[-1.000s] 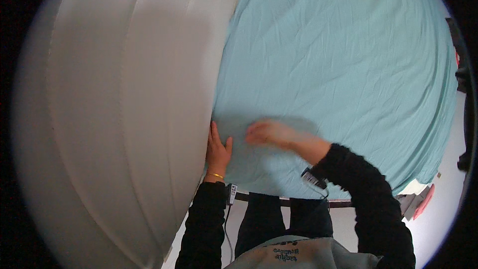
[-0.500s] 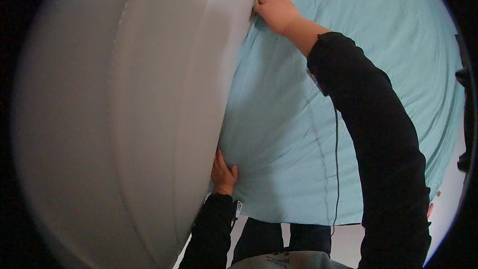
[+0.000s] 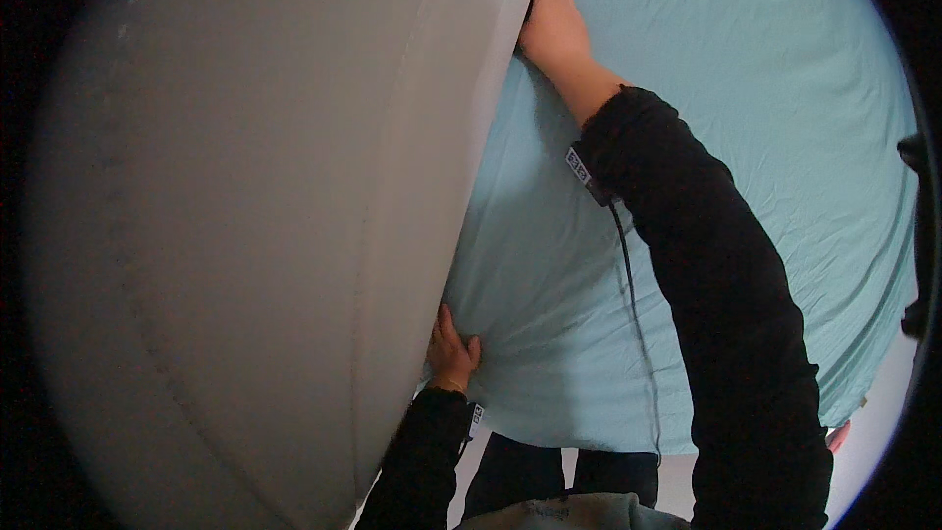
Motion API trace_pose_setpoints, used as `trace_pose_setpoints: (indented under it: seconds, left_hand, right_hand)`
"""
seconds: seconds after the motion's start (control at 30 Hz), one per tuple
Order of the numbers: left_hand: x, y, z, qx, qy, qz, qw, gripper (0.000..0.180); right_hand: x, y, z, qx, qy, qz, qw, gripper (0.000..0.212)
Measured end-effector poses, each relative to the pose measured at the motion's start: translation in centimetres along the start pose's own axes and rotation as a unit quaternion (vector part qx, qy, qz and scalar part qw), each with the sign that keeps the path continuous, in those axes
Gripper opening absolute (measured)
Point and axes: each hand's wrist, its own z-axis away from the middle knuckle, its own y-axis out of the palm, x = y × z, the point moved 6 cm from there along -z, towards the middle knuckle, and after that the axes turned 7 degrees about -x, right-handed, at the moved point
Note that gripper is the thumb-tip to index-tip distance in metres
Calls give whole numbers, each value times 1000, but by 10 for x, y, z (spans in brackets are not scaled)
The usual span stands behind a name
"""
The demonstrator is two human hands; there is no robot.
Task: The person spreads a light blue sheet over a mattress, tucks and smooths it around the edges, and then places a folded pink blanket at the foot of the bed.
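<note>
A light blue sheet (image 3: 589, 265) covers a mattress, pulled into fine creases along its left side. Against that side stands a large grey padded panel (image 3: 275, 216) with stitched seams, like a headboard. At the far end, my right hand (image 3: 557, 25) reaches over the sheet's edge, its fingertips hidden in the dark gap beside the panel. Whether they grip anything does not show. Nearer to me, my left hand (image 3: 453, 351) presses at the same edge, thumb apart and fingers stretched along the seam, partly hidden by the panel. The sheet puckers around it.
A small device with a black cable (image 3: 630, 275) hangs from my right sleeve, the cable lying over the sheet. Another small tag-like device (image 3: 477, 416) sits at my left cuff. Pale floor (image 3: 677, 486) shows near my legs. A small pinkish shape (image 3: 839, 437) appears at lower right.
My right hand has shifted slightly right, and its fingers, which showed curled on the edge, now go into the gap. The panel fills more of the picture. My left hand stays at the edge.
</note>
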Motion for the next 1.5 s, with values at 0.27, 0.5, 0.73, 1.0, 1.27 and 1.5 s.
trace_pose_setpoints:
  seconds: [0.27,0.5,0.73,1.0,1.27,1.5]
  left_hand:
    - [6,7,4,-13,5,-8,1000,76]
    - [8,7,3,-54,37,-37,997,70]
    - [-2,-2,10,-141,88,-6,986,58]
    - [20,-25,78,-111,21,-47,992,52]
    - [-14,60,301,318,-41,-185,929,35]
    - [-181,96,286,425,268,-8,864,22]
  right_hand:
    - [51,0,98,91,-146,223,959,55]
    - [75,-79,224,170,-262,-59,948,53]
    - [47,-154,451,416,-307,-106,849,62]
    - [-66,-320,667,438,-174,-28,882,51]
    - [-198,-519,837,498,422,101,751,23]
    - [-212,-673,978,5,700,71,711,32]
